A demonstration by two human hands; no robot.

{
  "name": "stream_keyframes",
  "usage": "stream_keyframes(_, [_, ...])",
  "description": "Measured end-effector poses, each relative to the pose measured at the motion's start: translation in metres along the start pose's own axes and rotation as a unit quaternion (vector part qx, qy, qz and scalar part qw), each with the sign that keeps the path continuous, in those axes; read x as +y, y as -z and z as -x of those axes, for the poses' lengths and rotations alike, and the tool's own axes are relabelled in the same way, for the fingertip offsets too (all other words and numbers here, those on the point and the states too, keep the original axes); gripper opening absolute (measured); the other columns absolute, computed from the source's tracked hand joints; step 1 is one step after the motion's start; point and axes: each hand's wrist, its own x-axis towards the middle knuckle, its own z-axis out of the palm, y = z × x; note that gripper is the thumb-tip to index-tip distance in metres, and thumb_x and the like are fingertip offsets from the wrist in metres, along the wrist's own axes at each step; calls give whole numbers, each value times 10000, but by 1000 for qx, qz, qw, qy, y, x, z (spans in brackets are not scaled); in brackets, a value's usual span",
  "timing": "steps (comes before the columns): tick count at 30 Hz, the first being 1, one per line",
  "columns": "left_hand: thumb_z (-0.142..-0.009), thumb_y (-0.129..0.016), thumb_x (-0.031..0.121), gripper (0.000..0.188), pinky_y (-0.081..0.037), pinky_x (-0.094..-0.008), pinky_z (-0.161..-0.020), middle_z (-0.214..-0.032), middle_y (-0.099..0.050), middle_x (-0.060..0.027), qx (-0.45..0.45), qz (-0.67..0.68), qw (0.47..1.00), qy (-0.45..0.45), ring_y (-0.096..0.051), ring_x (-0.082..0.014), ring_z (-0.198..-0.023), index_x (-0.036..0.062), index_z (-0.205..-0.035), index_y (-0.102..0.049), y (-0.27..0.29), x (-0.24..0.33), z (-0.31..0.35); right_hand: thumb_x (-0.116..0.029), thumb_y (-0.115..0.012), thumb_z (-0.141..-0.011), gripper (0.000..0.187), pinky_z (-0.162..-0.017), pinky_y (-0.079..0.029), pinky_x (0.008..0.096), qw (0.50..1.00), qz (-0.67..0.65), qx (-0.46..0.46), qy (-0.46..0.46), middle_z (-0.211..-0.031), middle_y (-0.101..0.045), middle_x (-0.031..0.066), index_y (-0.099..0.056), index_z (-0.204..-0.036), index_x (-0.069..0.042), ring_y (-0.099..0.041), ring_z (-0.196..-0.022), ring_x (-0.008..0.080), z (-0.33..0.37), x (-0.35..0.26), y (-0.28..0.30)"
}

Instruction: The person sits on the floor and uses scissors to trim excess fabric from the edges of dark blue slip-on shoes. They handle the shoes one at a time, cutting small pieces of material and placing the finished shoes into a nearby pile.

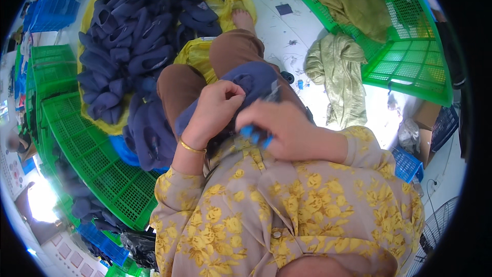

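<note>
Across my lap lies a navy blue fabric piece (262,76), with a gathered, rounded part near its middle. My left hand (218,106) is closed on top of it, thumb pressed to the fingers; whatever it pinches is too small or hidden to name. Close beside it, my right hand (279,129) is closed around a small tool with blue handles (254,134). Motion blurs this hand, and the tool's grey tip points up over the navy piece. To the left of my legs, navy shoe-shaped pieces (151,59) are heaped in a large yellow bag (243,1).
A green plastic basket (97,166) curves along my left side. At the right stands a big green basket (410,66) with olive cloth (353,0) in it; a paler cloth (335,64) hangs down to the floor. A blue basket (407,164) sits lower right. Scraps dot the white floor (277,36).
</note>
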Motion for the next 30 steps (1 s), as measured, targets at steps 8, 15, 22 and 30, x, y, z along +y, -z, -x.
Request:
stream_keyframes(8, [-877, -633, 86, 108, -448, -235, -655, -783, -615, -6, -31, 88, 996, 4, -512, -68, -724, -17, -907, -637, 8, -3, 10, -37, -612, -728, 262, -658, -453, 368, 906, 401, 110, 81, -880, -508, 63, -569, -982, -88, -555, -698, 277, -9, 53, 0])
stream_keyframes(15, [-925, -608, 85, 88, -418, -181, -660, -853, -574, 60, -57, 30, 998, -17, -474, -16, -750, 3, -956, -620, 13, -4, 5, -62, -579, -770, 231, -618, -478, 362, 904, 400, 61, 142, -903, -499, 76, -569, -1001, -64, -564, -653, 262, -13, 66, 3])
stream_keyframes(22, [-925, -594, 69, 76, -437, -209, -702, -851, -576, 44, -39, 45, 997, -48, -488, -40, -776, 2, -954, -614, 4, -17, 1, -42, -588, -807, 265, -608, -489, 360, 950, 270, 105, 116, -971, -524, 111, -553, -1070, -61, -600, -695, 291, -19, 71, -13])
stream_keyframes(30, [-923, -584, 47, 62, -427, -198, -769, -912, -588, 36, -42, 209, 975, 71, -522, -57, -837, 22, -965, -623, 8, -15, 5, -8, -502, -922, 157, -664, -444, 252, 963, -167, 191, -91, -846, -585, 13, -521, -1054, -91, -541, -720, 78, -18, 74, 5])
